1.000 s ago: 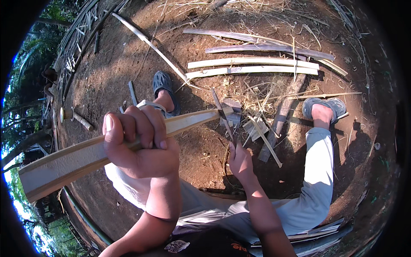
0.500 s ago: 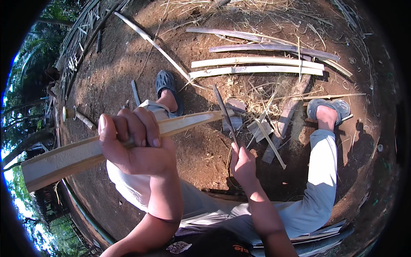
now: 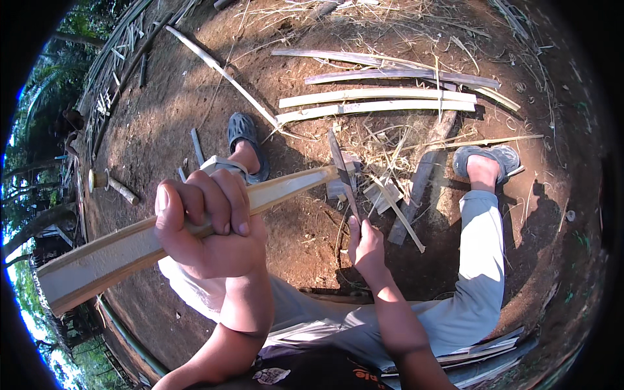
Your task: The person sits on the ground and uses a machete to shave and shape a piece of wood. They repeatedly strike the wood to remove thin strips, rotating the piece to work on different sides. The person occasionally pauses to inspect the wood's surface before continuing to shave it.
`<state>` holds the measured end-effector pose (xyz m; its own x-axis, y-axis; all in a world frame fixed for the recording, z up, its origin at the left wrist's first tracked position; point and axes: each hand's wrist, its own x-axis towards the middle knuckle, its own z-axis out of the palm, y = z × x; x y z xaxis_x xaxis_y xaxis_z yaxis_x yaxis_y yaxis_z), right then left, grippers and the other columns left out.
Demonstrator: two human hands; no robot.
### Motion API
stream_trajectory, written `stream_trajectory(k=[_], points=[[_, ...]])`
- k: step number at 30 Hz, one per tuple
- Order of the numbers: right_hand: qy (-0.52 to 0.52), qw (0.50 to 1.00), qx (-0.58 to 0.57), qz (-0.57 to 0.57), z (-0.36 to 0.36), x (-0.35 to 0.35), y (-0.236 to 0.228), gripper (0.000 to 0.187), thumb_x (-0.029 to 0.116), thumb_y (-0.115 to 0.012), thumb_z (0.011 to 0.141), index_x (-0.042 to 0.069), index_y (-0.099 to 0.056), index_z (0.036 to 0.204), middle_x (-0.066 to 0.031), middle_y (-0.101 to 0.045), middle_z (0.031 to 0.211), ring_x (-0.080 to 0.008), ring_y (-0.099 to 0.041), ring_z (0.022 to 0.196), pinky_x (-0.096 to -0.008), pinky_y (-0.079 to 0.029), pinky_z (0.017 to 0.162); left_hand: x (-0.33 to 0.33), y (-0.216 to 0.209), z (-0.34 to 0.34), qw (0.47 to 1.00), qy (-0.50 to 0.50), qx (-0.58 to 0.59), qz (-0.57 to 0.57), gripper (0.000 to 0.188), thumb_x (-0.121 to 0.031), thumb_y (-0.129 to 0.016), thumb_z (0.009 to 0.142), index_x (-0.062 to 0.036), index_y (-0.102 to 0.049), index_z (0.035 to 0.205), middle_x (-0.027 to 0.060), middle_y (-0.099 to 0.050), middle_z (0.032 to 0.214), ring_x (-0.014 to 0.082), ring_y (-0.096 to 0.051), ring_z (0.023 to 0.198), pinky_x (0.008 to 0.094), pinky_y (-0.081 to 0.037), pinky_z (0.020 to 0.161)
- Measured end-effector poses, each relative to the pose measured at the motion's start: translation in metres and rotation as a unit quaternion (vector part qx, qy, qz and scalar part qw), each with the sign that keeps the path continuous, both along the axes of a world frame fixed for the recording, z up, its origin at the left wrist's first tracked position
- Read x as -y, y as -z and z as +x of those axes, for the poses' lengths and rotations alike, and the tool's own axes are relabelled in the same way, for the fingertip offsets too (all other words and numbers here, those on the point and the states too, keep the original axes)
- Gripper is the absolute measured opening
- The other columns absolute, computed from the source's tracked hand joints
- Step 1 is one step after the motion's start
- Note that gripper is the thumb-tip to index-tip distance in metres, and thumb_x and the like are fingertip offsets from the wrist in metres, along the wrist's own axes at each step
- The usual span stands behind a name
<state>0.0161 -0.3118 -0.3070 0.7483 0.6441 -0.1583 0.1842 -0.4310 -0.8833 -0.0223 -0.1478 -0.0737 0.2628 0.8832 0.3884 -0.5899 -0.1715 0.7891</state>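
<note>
My left hand (image 3: 208,224) is wrapped round a long split strip of pale bamboo (image 3: 104,260), raised and slanting up from the lower left toward the middle. In my right hand (image 3: 367,247) is the handle end of a knife with a long dark blade (image 3: 340,159). The blade crosses the strip's far end and appears to touch it there. My fingers cover the middle of the strip, and the knife's handle is mostly hidden in my fist.
Several split strips (image 3: 377,107) lie side by side on the brown soil ahead. A flat plank (image 3: 422,185) rests among shavings and wood scraps near my right foot. A thin pole (image 3: 221,71) lies beyond my left foot. A short wooden mallet-like piece (image 3: 114,183) lies at left.
The near end of the bamboo strip has dipped slightly. The knife has turned a little more upright at the strip's far end. The whole view has shifted slightly.
</note>
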Motion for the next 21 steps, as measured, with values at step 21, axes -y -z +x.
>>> stream_trajectory(k=[21], points=[[-0.023, 0.999, -0.032, 0.012, 0.005, -0.003, -0.018, 0.024, 0.024, -0.045, 0.102, 0.004, -0.057, 0.103, -0.0227, -0.062, 0.070, -0.0446, -0.061, 0.065, -0.0503, -0.047, 0.056, 0.007, -0.010, 0.012, 1.000, 0.003, -0.005, -0.002, 0.037, -0.029, -0.042, 0.097, -0.0158, -0.030, 0.065, -0.0009, -0.027, 0.048, 0.0092, -0.025, 0.036, 0.0218, -0.024, 0.037]])
